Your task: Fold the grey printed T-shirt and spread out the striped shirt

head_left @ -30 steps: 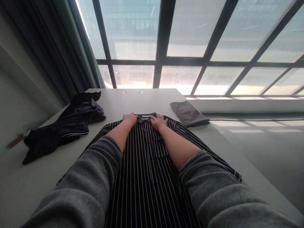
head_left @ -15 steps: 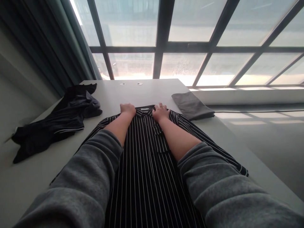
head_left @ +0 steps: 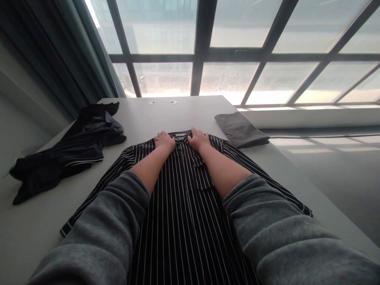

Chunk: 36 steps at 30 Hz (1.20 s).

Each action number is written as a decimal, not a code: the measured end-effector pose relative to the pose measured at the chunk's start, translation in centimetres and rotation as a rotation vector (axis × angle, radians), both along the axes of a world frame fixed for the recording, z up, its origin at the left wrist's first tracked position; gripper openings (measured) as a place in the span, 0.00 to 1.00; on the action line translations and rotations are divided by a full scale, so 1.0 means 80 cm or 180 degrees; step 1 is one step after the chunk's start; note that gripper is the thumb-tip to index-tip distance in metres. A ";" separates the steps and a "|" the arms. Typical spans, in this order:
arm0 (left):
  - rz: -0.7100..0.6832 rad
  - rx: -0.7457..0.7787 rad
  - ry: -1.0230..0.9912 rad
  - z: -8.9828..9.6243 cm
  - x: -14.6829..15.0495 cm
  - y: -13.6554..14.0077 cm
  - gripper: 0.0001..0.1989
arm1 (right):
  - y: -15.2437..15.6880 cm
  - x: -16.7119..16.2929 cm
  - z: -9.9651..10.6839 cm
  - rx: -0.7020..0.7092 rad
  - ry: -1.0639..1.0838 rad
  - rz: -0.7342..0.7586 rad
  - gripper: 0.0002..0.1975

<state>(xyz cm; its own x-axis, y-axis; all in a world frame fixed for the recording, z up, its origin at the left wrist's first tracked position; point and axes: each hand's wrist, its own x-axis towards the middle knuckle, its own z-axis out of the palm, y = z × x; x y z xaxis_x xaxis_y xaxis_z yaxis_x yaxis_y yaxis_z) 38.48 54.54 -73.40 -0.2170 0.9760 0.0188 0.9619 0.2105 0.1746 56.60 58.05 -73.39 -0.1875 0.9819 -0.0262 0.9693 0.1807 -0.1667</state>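
Observation:
A black shirt with white pinstripes [head_left: 181,206] lies front up and spread out, its collar at the far end and its sleeves out to both sides. At the left side of the collar, my left hand [head_left: 165,141] is closed on the cloth, thumb toward the neck opening. My right hand [head_left: 198,139] grips the collar's right side, above the chest pocket. A pale label shows inside the neckline between the hands. The undersides of my fingers are partly hidden. My forearms cover parts of the shirt's shoulders and sleeves.
The shirt rests on a white table [head_left: 190,113] with two round inserts near its far edge. Crumpled dark clothing [head_left: 68,148] lies at the left, and a folded grey cloth [head_left: 242,128] at the right. Beyond are a dark curtain [head_left: 68,47] and a large framed window [head_left: 166,27].
My left hand has shifted slightly right and closer to the collar opening, its fingers now showing more. The right hand has moved slightly left along the collar. More of the left cuff shows.

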 end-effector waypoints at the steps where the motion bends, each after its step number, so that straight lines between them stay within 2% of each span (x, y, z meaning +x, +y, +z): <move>1: 0.0008 0.0145 -0.0033 -0.004 0.000 -0.005 0.33 | 0.001 0.001 0.000 -0.0061 -0.0045 -0.0023 0.38; 5: 0.0102 0.0538 -0.0126 -0.009 -0.001 -0.017 0.29 | 0.005 0.002 0.002 -0.0205 -0.0189 -0.0111 0.40; 10: 0.0255 0.0565 -0.0129 -0.006 0.000 -0.019 0.27 | 0.009 0.001 0.005 -0.0373 -0.0379 -0.0237 0.42; 13: 0.0070 0.0536 -0.0046 -0.007 0.002 -0.020 0.25 | 0.008 0.000 0.009 -0.0462 -0.0397 -0.0315 0.42; 17: -0.0302 0.0215 0.0060 -0.011 0.000 -0.022 0.32 | 0.005 -0.001 0.014 -0.0537 -0.0344 -0.0457 0.41; 21: -0.0305 -0.0356 -0.0171 -0.013 -0.008 -0.021 0.42 | 0.003 -0.003 0.017 -0.0653 -0.0341 -0.0577 0.41; 30: -0.0374 -0.0610 -0.0242 -0.003 -0.011 -0.011 0.42 | 0.001 -0.003 0.022 -0.0739 -0.0303 -0.0699 0.40; 36: -0.0227 -0.0706 -0.0222 0.005 -0.007 -0.015 0.42 | -0.003 -0.003 0.023 -0.0723 -0.0273 -0.0785 0.40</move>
